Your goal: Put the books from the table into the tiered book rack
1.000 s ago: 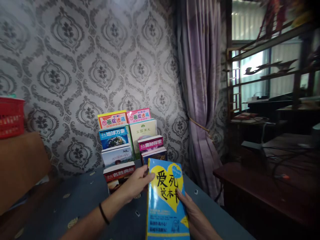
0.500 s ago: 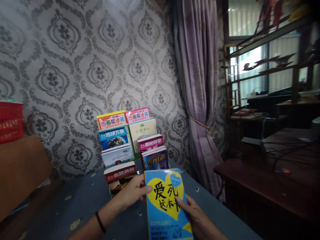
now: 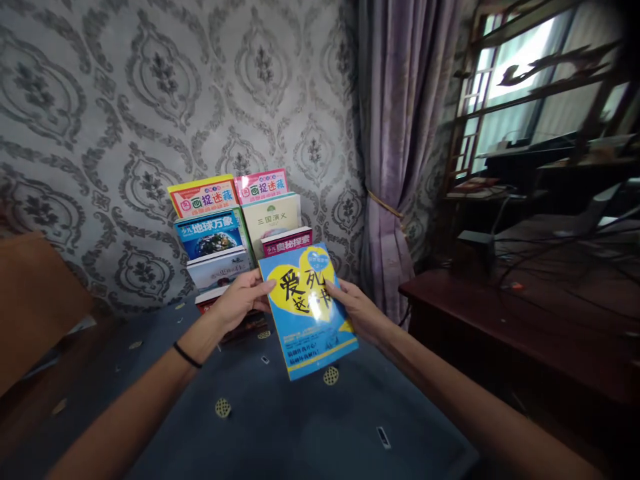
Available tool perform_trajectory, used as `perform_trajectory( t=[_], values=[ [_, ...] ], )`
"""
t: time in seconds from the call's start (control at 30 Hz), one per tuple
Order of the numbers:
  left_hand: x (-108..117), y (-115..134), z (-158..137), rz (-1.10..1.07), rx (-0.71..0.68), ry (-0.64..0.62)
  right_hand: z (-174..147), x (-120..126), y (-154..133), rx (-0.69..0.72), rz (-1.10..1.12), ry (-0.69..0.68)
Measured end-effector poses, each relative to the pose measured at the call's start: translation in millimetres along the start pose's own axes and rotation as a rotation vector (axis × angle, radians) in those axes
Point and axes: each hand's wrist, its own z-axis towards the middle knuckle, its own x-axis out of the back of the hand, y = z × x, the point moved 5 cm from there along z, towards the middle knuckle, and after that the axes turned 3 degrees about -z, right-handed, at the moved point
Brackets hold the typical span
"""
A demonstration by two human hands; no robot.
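A blue book point(image 3: 310, 340) with a yellow heart and black lettering is held up in front of me, tilted a little to the left. My left hand point(image 3: 243, 300) grips its left edge, thumb on the cover. On the opposite edge my right hand point(image 3: 353, 303) is closed, its thumb also on the front. Behind it, books stand in two stepped columns: a yellow-edged one point(image 3: 203, 197), a pink one point(image 3: 263, 185), a pale one point(image 3: 271, 217), a blue globe one point(image 3: 210, 237), a magenta one point(image 3: 287, 243) and a grey-blue one point(image 3: 220, 269). The blue book hides the right column's front.
The books rest on a dark blue cloth-covered surface point(image 3: 175, 407) against a patterned wall point(image 3: 165, 80). A cardboard box point(image 3: 40, 300) stands at the left. To the right hang a purple curtain point(image 3: 395, 133) and, beyond it, a dark red table point(image 3: 475, 313) with cables.
The blue book, held in both hands, has moved forward and up toward the right column, and now covers its front book. My view has tipped downward.
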Motion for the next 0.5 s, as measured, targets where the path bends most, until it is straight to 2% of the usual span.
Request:
perform_trajectory(
  t=[0.1, 0.2, 0.37, 0.5],
  values=[
    [-2.1, -9.0, -6.4, -0.042, 0.021, -0.004, -4.9, 0.4, 12.8, -0.056, 0.026, 0.008],
    [-2.2, -27.6, -16.0, -0.057, 0.073, 0.007, -14.1, 3.9, 38.3, -0.148, 0.060, -0.002],
    [4.1, -77.2, -42.8, -0.072, 0.224, 0.065, -32.6, 7.4, 80.4, -0.280, 0.012, -0.088],
    [9.7, -112.1, -63.9, -0.112, 0.320, 0.113, -39.2, 10.1, 98.9, -0.328, -0.078, -0.192]
  ],
)
